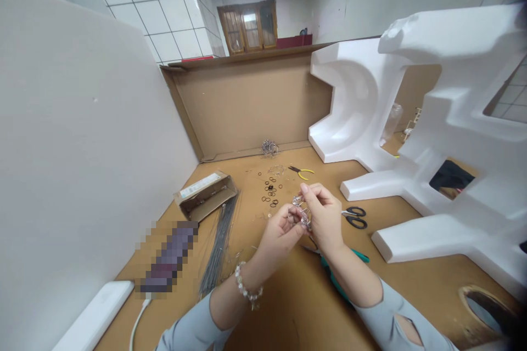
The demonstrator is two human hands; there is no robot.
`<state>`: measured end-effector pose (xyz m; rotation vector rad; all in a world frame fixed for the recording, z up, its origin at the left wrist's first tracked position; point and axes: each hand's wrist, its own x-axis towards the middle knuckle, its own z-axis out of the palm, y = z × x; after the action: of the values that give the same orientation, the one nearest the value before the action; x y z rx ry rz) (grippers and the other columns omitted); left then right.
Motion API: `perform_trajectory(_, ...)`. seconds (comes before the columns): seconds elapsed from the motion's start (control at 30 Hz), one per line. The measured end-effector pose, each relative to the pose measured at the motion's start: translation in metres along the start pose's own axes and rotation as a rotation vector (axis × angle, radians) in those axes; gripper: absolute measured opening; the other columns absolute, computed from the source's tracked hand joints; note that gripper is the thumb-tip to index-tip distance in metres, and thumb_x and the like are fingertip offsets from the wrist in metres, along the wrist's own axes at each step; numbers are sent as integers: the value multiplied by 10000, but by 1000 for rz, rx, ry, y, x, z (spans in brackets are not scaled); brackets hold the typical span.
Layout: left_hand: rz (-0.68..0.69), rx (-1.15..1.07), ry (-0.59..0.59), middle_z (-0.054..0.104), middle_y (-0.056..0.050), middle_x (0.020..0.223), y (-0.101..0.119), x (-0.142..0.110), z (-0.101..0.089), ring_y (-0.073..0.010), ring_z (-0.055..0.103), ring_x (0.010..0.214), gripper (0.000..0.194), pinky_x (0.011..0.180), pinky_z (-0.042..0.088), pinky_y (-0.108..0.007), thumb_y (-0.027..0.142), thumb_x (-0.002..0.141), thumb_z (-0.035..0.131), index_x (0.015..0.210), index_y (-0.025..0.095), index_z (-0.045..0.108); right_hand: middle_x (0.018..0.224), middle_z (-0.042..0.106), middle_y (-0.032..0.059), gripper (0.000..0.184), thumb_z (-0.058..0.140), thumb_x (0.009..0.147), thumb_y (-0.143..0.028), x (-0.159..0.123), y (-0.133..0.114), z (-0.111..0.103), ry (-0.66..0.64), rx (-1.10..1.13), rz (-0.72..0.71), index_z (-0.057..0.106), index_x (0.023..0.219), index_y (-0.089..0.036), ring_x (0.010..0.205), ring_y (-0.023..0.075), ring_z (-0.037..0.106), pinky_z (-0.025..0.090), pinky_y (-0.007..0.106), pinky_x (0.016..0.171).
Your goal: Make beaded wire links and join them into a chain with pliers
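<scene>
My left hand point(282, 233) and my right hand point(324, 214) meet above the table, fingers closed on a small cluster of clear beads with shiny wire point(303, 213). The fingers partly cover the cluster, so its full shape is hidden. Under my right forearm lies a green-handled cutting tool point(335, 277), partly covered. Black-handled scissors point(354, 217) rest just right of my right hand. Several small dark rings point(270, 188) are scattered beyond my left hand, and yellow-handled pliers point(302, 172) lie past them.
A bundle of straight grey wires point(218, 247) lies left, by an open cardboard box point(208, 197) and a blurred-out dark device point(168, 258) with a white cable. A tangle of shiny pieces point(269, 147) sits at the back. White foam blocks point(411, 186) border the right.
</scene>
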<state>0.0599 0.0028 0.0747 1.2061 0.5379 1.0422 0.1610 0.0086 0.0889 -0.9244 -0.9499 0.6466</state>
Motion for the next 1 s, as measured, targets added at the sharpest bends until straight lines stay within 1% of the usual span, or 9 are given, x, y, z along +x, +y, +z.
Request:
perform_trajectory(0.17,-19,8,78,525,8,723,1,2,1,-101,513,675,255,667,432,-237,199,647,721,749,157,490,720,668,36,278,653,730,-421,-1,2,4,13,19,113,579,602,-186,756,182,619,482,315,701)
perform_trajectory(0.27,-30,25,118,517,16,706,3,3,2,-97,508,665,245,661,425,-232,161,640,703,731,162,475,779,702,54,241,658,729,-415,-2,4,6,6,70,148,597,692,-185,762,190,644,497,325,698)
perform_trajectory(0.47,-33,20,111,519,11,711,5,2,4,-94,506,669,253,658,425,-223,167,635,706,716,161,466,778,694,46,226,598,791,-388,-5,6,8,11,146,121,589,912,-198,812,196,664,509,353,751)
perform_trajectory(0.6,-29,49,63,527,8,718,8,3,1,-97,513,673,238,660,431,-225,191,664,699,735,160,474,838,701,60,222,561,819,-394,-3,4,5,-32,108,113,598,919,-200,853,196,655,497,365,798)
perform_trajectory(0.7,-24,49,19,527,10,714,10,6,-8,-96,512,644,214,652,434,-237,208,696,680,761,156,484,945,698,75,247,522,843,-410,5,2,-1,-96,179,114,622,908,-195,932,197,639,464,388,892)
perform_trajectory(0.77,-35,-36,-1,527,6,739,13,8,-14,-84,494,618,205,623,429,-232,195,701,675,772,152,488,993,690,71,262,496,857,-417,10,1,-6,-114,266,107,631,919,-201,987,197,623,441,397,933)
perform_trajectory(0.83,-92,-190,-46,512,5,752,16,11,-21,-64,462,592,193,582,411,-208,165,701,665,781,145,491,1029,682,66,269,484,863,-422,14,1,-9,-111,306,104,636,934,-212,1033,200,604,428,401,950)
perform_trajectory(0.93,-212,-441,-117,468,8,723,20,14,-29,-49,433,578,181,543,379,-170,114,691,635,799,140,493,1103,657,68,296,470,863,-445,15,4,-9,-107,292,142,630,976,-223,1084,209,575,420,409,954)
perform_trajectory(1.0,-258,-544,-117,438,11,700,22,15,-32,-50,428,578,180,530,371,-157,94,682,613,806,141,491,1165,629,69,332,454,863,-471,13,8,-6,-102,284,196,612,1027,-230,1123,208,550,399,413,975)
